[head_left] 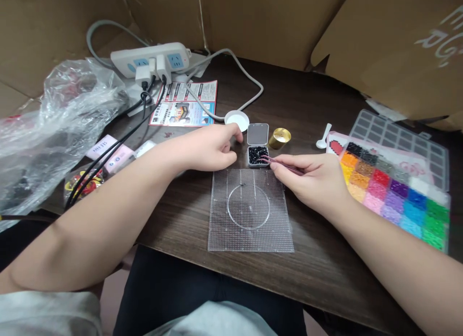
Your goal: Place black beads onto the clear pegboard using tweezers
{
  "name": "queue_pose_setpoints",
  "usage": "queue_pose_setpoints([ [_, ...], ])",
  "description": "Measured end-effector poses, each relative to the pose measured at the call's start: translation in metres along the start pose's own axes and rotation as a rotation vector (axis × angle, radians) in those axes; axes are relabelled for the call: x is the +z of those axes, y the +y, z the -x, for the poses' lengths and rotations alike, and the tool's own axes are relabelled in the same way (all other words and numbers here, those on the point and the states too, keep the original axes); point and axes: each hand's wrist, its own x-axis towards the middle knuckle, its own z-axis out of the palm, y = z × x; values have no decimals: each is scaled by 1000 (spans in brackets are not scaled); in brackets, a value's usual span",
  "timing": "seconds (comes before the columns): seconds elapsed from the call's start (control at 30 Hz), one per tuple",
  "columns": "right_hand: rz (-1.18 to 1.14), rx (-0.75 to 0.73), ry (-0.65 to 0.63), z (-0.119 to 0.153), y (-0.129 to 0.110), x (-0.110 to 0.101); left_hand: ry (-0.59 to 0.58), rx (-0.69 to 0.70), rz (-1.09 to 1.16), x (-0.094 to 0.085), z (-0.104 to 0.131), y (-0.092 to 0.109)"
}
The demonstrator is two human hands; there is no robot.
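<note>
A clear square pegboard [251,211] lies on the dark wooden table [307,263], with one black bead [242,185] set near its top. Just behind it stands a small open box of black beads [258,155]. My right hand [315,183] pinches pink tweezers [279,163] whose tips reach into that box. My left hand [213,148] rests loosely curled on the table at the box's left side, holding nothing that I can see.
A compartment tray of coloured beads [394,194] sits at the right with its clear lid behind. A gold cap [279,138], a white lid [237,120] and a white spoon [323,137] lie behind the box. A power strip [150,59], cables, leaflet and plastic bag [54,124] fill the left.
</note>
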Motion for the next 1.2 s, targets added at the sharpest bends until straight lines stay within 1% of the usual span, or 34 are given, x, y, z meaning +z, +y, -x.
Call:
queue_pose_setpoints([
  [0.13, 6, 5, 3, 2, 0, 1, -16, -23, -25, 0, 1, 3],
  [0.43, -15, 9, 61, 6, -2, 3, -15, 13, 24, 0, -2, -7],
  [0.6, -4, 4, 49, 5, -4, 0, -23, 2, 20, 0, -2, -6],
  [0.9, -6, 6, 107, 6, -5, 2, -14, -21, -2, 2, -3, -3],
  [1.07, 8, 10, 95, 9, -1, 4, -26, -54, 8, 1, -1, 2],
  [1.2, 11, 31, 62, 8, -3, 4, -27, -53, 15, 0, 0, 3],
])
